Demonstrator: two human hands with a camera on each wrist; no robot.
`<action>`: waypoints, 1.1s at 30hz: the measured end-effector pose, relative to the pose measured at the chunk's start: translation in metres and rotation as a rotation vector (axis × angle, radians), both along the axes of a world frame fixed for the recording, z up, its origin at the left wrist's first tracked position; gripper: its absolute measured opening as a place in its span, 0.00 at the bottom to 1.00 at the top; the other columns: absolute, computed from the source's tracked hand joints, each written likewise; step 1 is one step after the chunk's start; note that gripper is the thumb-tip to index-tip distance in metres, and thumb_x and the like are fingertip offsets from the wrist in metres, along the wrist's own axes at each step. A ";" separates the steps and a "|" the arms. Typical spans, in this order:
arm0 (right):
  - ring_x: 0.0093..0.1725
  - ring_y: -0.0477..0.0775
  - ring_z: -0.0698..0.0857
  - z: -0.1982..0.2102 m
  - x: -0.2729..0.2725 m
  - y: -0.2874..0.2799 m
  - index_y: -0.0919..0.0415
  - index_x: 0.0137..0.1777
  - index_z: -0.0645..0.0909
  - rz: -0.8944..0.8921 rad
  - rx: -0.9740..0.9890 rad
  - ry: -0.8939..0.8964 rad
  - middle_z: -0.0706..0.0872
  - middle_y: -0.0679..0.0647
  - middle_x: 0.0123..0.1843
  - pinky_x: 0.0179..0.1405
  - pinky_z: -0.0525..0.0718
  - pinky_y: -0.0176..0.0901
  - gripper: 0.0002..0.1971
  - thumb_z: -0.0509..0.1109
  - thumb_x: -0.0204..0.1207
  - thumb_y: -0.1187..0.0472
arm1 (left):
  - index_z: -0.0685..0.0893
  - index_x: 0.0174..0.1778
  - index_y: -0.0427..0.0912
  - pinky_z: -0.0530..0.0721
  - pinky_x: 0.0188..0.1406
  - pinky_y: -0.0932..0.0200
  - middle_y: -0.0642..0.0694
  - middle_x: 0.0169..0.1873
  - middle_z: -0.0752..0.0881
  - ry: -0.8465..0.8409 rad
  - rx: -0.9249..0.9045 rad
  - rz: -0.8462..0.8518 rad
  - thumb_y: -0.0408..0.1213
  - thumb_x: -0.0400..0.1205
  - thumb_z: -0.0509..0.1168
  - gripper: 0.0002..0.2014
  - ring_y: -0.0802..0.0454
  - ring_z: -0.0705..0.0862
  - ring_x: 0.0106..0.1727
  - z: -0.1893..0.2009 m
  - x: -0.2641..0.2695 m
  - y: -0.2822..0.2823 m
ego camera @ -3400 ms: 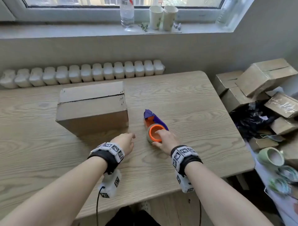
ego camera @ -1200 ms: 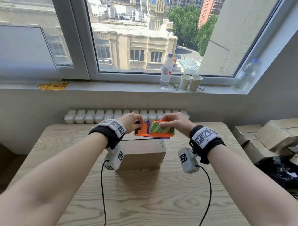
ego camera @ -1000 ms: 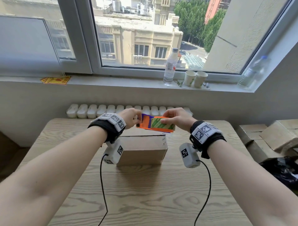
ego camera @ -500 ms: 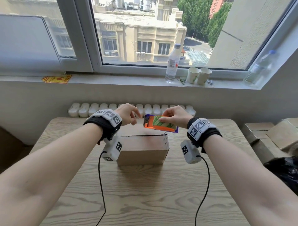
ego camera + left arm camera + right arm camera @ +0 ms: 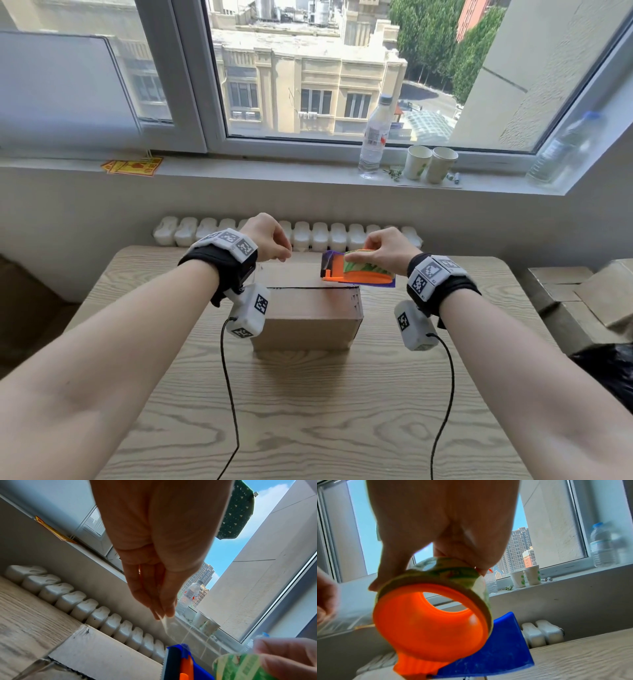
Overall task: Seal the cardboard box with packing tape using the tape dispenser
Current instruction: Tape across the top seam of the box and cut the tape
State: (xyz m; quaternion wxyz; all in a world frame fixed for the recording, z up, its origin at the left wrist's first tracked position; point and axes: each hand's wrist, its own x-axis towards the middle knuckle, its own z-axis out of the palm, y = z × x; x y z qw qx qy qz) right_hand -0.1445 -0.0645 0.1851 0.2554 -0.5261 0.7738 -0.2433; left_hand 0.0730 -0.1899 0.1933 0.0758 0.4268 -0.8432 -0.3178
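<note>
The sealing is only at its start, as I judge it: the cardboard box (image 5: 310, 308) sits in the middle of the desk (image 5: 308, 411) with its top seam showing bare and no tape laid on it, so sticking down, running along the seam and cutting all remain. The right hand (image 5: 385, 251) has its grip curled round the tape dispenser (image 5: 356, 272), held above the box's far right top, while the left hand (image 5: 270, 240), above the far left, pinches the clear tape end (image 5: 164, 622) drawn out between the two hands
</note>
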 end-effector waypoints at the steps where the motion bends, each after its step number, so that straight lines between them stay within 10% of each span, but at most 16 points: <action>1: 0.33 0.48 0.79 0.003 -0.001 0.001 0.61 0.34 0.81 0.008 -0.008 -0.007 0.81 0.52 0.33 0.31 0.76 0.39 0.18 0.78 0.66 0.46 | 0.90 0.33 0.38 0.87 0.45 0.55 0.47 0.28 0.89 0.003 0.004 0.003 0.31 0.70 0.74 0.01 0.54 0.83 0.30 0.000 0.001 -0.001; 6: 0.33 0.49 0.77 0.011 -0.009 0.007 0.59 0.30 0.80 -0.007 -0.018 -0.215 0.79 0.52 0.31 0.31 0.73 0.37 0.10 0.75 0.68 0.57 | 0.90 0.31 0.41 0.87 0.47 0.54 0.46 0.28 0.89 0.024 0.003 0.023 0.30 0.70 0.74 0.03 0.54 0.83 0.30 0.002 0.003 -0.006; 20: 0.35 0.52 0.79 0.005 -0.040 0.030 0.62 0.31 0.78 -0.068 0.084 0.153 0.80 0.55 0.34 0.37 0.77 0.44 0.21 0.74 0.68 0.43 | 0.90 0.33 0.34 0.89 0.49 0.50 0.41 0.29 0.90 -0.016 0.033 0.091 0.28 0.70 0.74 0.02 0.49 0.86 0.33 -0.009 0.013 -0.010; 33: 0.44 0.56 0.81 -0.008 -0.060 0.033 0.58 0.34 0.81 -0.094 0.212 0.082 0.81 0.55 0.41 0.30 0.73 0.38 0.13 0.69 0.74 0.50 | 0.90 0.39 0.31 0.86 0.36 0.65 0.36 0.32 0.89 -0.056 0.131 0.132 0.28 0.73 0.72 0.03 0.51 0.84 0.30 -0.031 0.027 -0.014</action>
